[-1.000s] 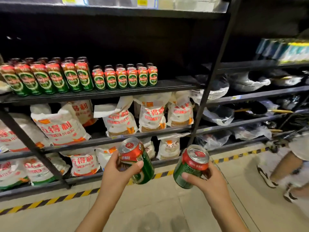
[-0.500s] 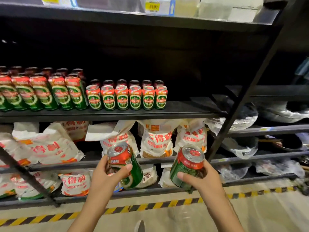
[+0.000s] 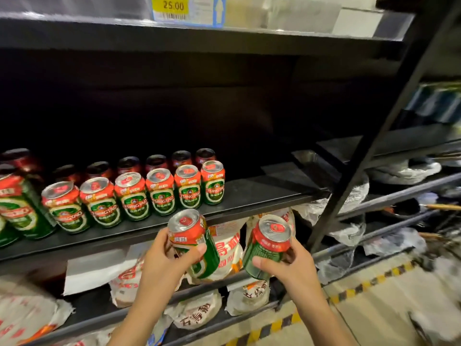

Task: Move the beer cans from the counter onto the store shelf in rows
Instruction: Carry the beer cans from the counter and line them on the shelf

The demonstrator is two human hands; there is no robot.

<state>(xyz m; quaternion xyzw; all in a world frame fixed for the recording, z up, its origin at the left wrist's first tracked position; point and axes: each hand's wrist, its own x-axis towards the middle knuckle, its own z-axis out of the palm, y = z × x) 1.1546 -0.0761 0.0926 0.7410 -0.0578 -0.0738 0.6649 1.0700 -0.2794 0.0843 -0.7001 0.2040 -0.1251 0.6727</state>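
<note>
Carrying: two beer cans at once, one per hand, low in the centre of the frame, just below the shelf edge (image 3: 249, 203)
Left hand (image 3: 164, 260): fingers wrapping closed around the left can (image 3: 193, 242); the can is tilting top-leftward, thumb pressing across its label
Right hand (image 3: 293, 265): fingers curling shut around the right can (image 3: 268, 245); thumb lying on the green body, lid facing up
Shelved cans (image 3: 159, 189): standing upright in a front row with a darker row behind, centre-left; labels facing out for shoppers
Open spot: bare shelf right of the last can (image 3: 212, 182); likely where these two are heading, I'm judging
</note>
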